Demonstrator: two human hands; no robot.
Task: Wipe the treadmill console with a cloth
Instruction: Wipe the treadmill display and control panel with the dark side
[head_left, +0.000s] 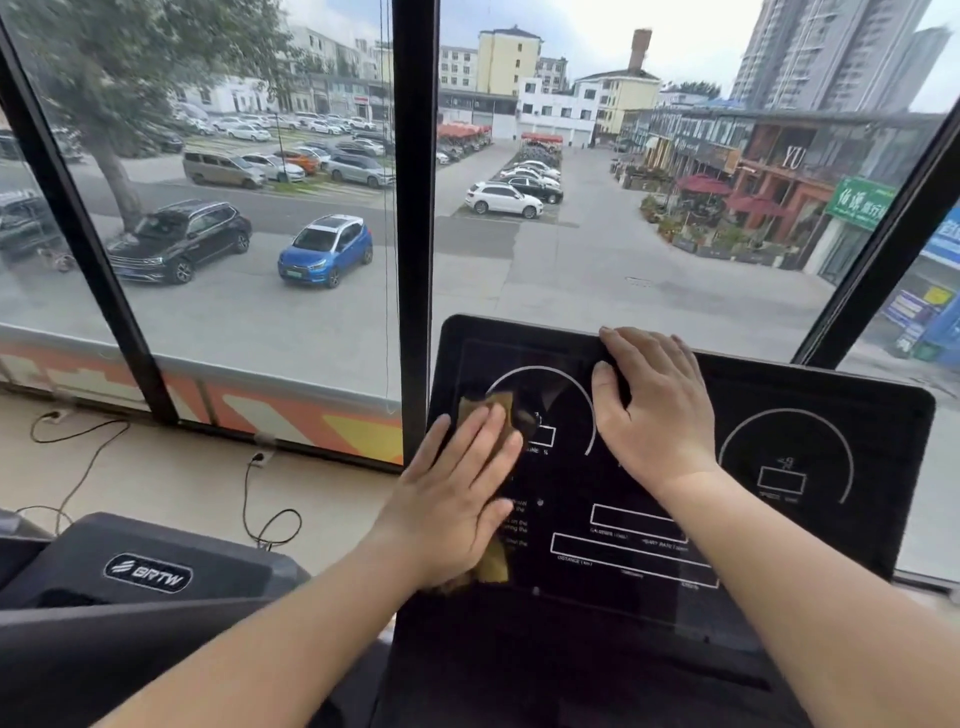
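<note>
Here we are at the treadmill console (779, 415), a wide black panel with white dial outlines and readout boxes, standing right in front of a big window (260, 208) that looks down on a car park. The left hand (457, 499) lies flat on the left part of the panel, palm down, fingers (483, 431) straight and close together, pressing a mustard-yellow cloth (491, 402) against the glass. The cloth peeks out beyond the fingertips, over the rim of the left dial, and another corner of it shows below the heel of the palm near the lower readouts. Nothing pinched here, just a flat press. Over to the right hand (654, 410): it rests on the upper middle of the console, between the two dials, its fingers slightly spread and hooked over the top edge of the panel, thumb lying on the face. Off to the left, a second treadmill (148, 571) with a BRTW badge sits near the floor, and black cables (270, 519) trail toward the window sill.
</note>
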